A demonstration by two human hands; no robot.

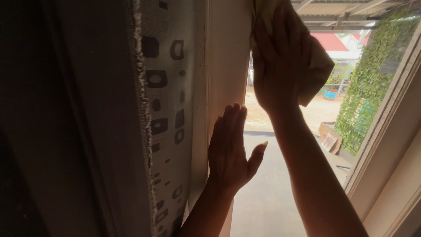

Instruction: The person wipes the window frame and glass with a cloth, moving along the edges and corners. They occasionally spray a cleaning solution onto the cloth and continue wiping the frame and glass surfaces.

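A pale, yellowish cleaning cloth [316, 66] is lying pressed flat against the upper part of the window, at the edge of the cream window frame [226, 61], bunching and hanging in a loose fold to the right of the hand. It is looking soft, thin and light, limp enough to slide or slip out from under a flat palm, so a handful of the bunched middle seems the surest place to take hold.

The right hand [278, 61] is spreading over the cloth with fingers stretched out and nearly straight, its grip wide open, pinning the cloth to the window instead of clasping it. The left hand [230, 147] is resting lower down, palm against the frame's edge, fingers together and thumb splayed, holding nothing.

To the left, a grey curtain [169, 109] printed with dark rounded squares is hanging beside the frame. Through the glass, a sandy yard is showing, with a leafy green wall [372, 79], a red roof [331, 42] and a blue tub [331, 94] well beyond.
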